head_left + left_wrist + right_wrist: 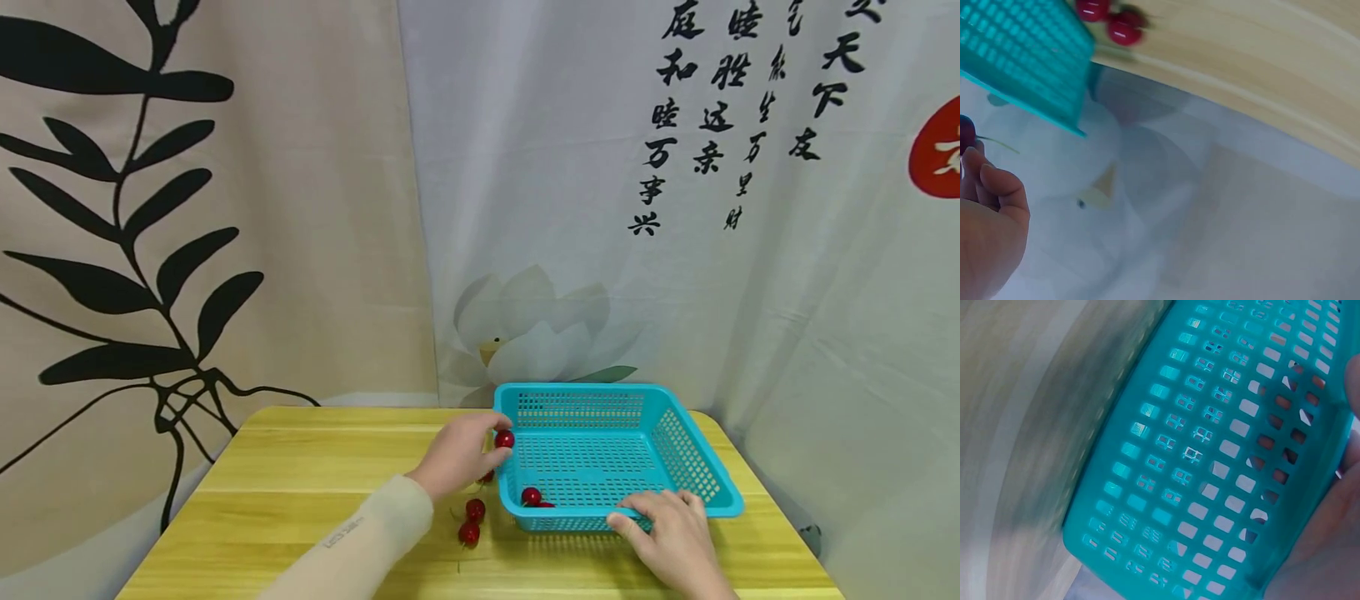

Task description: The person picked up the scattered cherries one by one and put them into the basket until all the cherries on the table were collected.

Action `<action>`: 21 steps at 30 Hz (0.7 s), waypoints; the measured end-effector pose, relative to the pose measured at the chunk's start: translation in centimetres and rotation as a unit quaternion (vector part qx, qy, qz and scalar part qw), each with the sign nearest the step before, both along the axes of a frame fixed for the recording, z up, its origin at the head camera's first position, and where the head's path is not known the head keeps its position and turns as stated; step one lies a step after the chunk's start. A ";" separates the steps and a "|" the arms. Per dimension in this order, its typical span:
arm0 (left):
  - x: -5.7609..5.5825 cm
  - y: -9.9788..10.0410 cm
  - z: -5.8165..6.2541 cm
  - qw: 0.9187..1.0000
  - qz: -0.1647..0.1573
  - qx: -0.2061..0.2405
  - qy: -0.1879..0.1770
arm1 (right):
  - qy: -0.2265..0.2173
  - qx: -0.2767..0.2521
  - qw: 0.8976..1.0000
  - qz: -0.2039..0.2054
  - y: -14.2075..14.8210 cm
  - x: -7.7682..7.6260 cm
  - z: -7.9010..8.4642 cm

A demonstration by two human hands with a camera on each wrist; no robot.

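My left hand (463, 450) pinches a red cherry (505, 438) between thumb and fingers at the left rim of a turquoise plastic basket (585, 454). In the left wrist view that cherry (966, 133) has a thin stem sticking out. My right hand (670, 533) grips the basket's near rim, fingers over the edge and thumb outside. Inside the basket's near left corner lie a cherry (531, 497) and part of another red one (547, 504). Left of the basket, two cherries (468, 533) sit together on the table, and one more (486, 477) is partly hidden by my left hand.
The basket stands on the right half of a yellow wood-grain table (322, 450). Behind it hangs a pale cloth backdrop (570, 250) with black leaves, a lotus and written characters. A loose stem (459, 567) lies near the front.
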State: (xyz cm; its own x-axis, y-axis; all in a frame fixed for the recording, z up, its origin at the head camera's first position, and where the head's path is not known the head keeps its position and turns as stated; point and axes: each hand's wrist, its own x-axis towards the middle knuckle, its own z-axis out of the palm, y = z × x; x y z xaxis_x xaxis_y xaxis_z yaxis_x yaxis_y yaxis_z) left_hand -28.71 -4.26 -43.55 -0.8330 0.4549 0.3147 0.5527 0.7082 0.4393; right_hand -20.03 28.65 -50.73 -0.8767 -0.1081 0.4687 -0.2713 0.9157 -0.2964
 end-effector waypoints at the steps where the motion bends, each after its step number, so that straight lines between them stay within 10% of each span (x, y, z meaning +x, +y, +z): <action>1: -0.3 0.9 -0.2 1.000 -0.004 -0.003 0.003 | 0.001 0.000 1.000 0.000 0.0 0.0 0.0; 10: -2.1 5.5 -3.1 0.997 -0.001 -0.075 0.031 | 0.015 -0.004 1.000 0.008 -0.1 0.0 -0.2; 21: -2.5 7.2 -3.6 0.975 0.047 -0.201 0.085 | 0.001 -0.004 1.000 0.002 0.0 -0.1 0.0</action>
State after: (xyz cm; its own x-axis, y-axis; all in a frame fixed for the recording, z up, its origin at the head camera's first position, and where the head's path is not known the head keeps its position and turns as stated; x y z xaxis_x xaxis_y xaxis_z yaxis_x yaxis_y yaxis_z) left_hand -31.16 2.96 -47.11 -0.8277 0.4948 0.2646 0.5185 0.8548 0.0233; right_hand -20.08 28.70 -50.73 -0.8756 -0.1068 0.4711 -0.2749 0.9121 -0.3041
